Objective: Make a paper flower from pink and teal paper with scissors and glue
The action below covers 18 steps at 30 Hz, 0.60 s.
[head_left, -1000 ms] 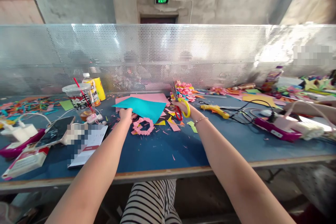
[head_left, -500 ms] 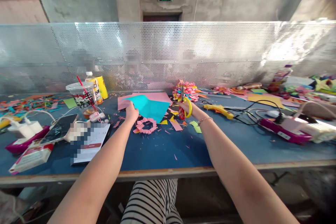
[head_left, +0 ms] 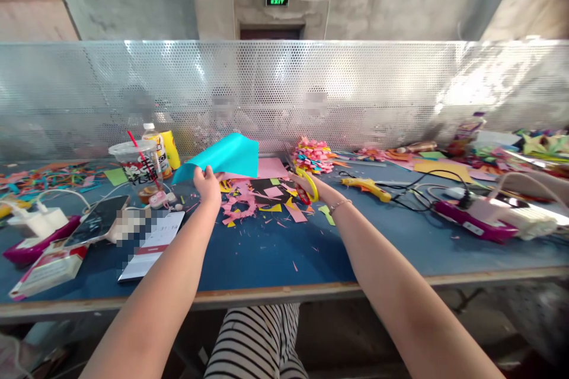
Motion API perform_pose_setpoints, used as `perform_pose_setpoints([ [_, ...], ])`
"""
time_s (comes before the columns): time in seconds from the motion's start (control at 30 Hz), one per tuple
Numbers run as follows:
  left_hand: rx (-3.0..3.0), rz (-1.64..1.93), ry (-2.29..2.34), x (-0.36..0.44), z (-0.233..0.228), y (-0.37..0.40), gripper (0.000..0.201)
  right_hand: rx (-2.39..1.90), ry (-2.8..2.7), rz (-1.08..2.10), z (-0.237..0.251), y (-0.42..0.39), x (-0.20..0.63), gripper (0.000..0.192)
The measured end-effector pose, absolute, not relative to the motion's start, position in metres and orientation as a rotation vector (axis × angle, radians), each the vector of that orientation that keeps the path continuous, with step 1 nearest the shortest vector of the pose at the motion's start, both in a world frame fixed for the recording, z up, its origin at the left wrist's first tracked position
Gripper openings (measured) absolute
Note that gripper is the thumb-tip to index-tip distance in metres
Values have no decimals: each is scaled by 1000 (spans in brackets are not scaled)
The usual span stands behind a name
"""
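A sheet of bright blue paper (head_left: 226, 155) is pinched at its near edge by my left hand (head_left: 207, 183). The sheet is raised off the table and curls over. My right hand (head_left: 306, 185) grips a pair of scissors (head_left: 313, 182) by its yellow and red handles; the blades point away from me and are hard to make out. Between the hands lie a ring of pink paper pieces (head_left: 239, 208), pink and yellow scraps and a dark sheet (head_left: 264, 189). Pink paper (head_left: 272, 167) lies behind them, near a bunch of layered paper strips (head_left: 312, 155).
To the left stand a plastic cup (head_left: 141, 169), a bottle (head_left: 155, 157), a phone (head_left: 98, 220) and a tablet-like screen (head_left: 153, 246). On the right are a yellow glue gun (head_left: 367, 188), cables and a purple power strip (head_left: 473, 223). A perforated metal screen (head_left: 377, 83) borders the back. Another person's arm (head_left: 540, 185) reaches in at far right.
My left hand has lifted the blue sheet and moved it left, uncovering the scraps and dark sheet beneath. The scissors have tipped lower in my right hand. Another person's arm has appeared at far right.
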<state>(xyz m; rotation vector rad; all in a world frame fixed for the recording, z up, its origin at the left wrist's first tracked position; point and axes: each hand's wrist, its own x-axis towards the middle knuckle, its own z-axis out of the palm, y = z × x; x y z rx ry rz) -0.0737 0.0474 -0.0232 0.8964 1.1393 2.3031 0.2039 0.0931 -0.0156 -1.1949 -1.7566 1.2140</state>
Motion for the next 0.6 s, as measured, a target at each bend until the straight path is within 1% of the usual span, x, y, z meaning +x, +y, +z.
perform_pose_setpoints([
  [0.13, 842, 2312, 963, -67, -15, 44, 9, -1206, -1632, 1380, -9, 84, 201, 42],
  [0.33, 951, 2212, 915, -65, -16, 45, 13, -1195, -1591, 1426, -4, 79, 197, 46],
  [0.47, 923, 2218, 870, -66, -20, 47, 15, -1170, -1614, 1410, -7, 85, 198, 44],
  [0.6, 867, 2256, 839, -67, -19, 45, 12, -1193, -1591, 1431, -6, 86, 200, 44],
])
